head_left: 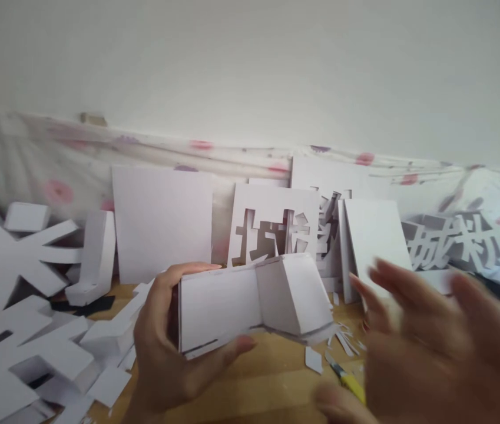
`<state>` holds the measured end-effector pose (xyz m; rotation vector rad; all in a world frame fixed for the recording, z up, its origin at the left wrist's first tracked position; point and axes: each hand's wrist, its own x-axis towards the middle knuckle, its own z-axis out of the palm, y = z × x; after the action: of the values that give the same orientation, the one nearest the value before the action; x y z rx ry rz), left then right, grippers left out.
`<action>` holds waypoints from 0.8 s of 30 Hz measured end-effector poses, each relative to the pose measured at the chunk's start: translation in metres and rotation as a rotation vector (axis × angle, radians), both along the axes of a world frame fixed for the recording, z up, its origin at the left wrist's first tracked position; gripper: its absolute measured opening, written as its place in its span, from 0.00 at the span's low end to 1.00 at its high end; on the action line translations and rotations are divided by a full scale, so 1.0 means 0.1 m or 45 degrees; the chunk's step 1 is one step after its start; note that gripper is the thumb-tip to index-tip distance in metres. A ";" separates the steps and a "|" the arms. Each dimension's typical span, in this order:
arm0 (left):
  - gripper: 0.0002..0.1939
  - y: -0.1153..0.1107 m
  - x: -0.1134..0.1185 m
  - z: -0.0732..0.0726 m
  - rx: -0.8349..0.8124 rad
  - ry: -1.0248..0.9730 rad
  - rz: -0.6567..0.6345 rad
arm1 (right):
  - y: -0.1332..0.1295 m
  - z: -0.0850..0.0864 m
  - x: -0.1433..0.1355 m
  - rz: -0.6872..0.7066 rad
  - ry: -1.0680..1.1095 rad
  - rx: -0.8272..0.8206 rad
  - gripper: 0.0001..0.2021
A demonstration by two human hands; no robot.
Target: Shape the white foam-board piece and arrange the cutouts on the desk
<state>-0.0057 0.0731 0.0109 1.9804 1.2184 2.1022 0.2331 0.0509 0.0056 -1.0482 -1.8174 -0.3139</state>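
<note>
My left hand (165,347) grips the left end of a white foam-board piece (254,300), thumb under it and fingers over its top edge. The piece is bent, with a flat left part and an angled right part. My right hand (426,347) is blurred, spread with fingers apart, just right of the piece and holding nothing. A yellow utility knife (349,383) lies on the wooden floor under my right hand, partly hidden by it.
White foam boards (161,221) and a board with cut-out characters (274,227) lean against a flowered cloth (55,159) along the wall. Big white block letters (15,259) lie at the left. Small scraps (314,359) litter the floor. More cut characters (457,244) sit at the right.
</note>
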 end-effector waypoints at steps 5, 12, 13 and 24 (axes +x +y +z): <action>0.32 -0.01 -0.04 0.01 -0.076 -0.031 -0.066 | 0.24 0.17 -0.40 0.007 -0.051 -0.030 0.41; 0.35 -0.02 -0.04 0.01 -0.068 0.049 -0.146 | 0.16 0.22 -0.43 0.103 0.060 -0.163 0.40; 0.35 -0.01 -0.04 0.00 -0.077 0.048 -0.146 | 0.16 0.22 -0.43 0.120 0.086 -0.185 0.41; 0.32 0.12 -0.07 0.00 -0.266 0.151 -0.225 | 0.39 0.17 -0.40 0.223 0.204 -0.147 0.30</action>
<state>-0.0122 0.0851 0.0105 2.0579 1.1758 1.7240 0.1935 0.0894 0.0222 -0.9563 -1.7833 -0.0193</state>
